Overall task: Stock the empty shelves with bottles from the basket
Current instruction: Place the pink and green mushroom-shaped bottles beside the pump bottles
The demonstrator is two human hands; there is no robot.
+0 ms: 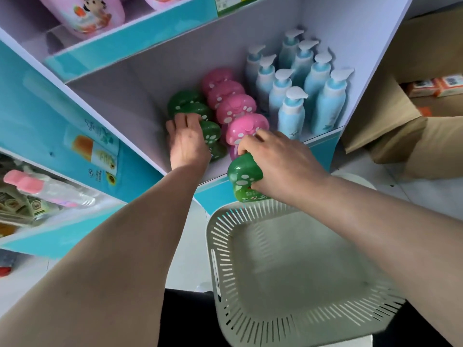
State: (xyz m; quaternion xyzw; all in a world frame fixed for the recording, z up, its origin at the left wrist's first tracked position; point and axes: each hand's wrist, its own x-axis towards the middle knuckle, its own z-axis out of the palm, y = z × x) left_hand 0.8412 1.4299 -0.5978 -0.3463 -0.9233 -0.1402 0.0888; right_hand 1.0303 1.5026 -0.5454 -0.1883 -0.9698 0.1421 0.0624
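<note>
Green bottle (pixel 244 176) — glossy, mushroom-capped — gripped by right hand (pixel 280 159).

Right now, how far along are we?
Done: light-blue pump bottles, pink mushroom-capped bottles and a green-capped row stand on the shelf. In hand: right hand grips a green mushroom-capped bottle; left hand touches the green-capped row. Left: shelving it; the beige slotted basket looks empty.

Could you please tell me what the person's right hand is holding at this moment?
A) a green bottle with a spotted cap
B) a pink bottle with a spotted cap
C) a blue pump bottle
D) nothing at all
A: the right hand grips a green bottle with a white-spotted cap, just above the far rim of the basket.
</note>
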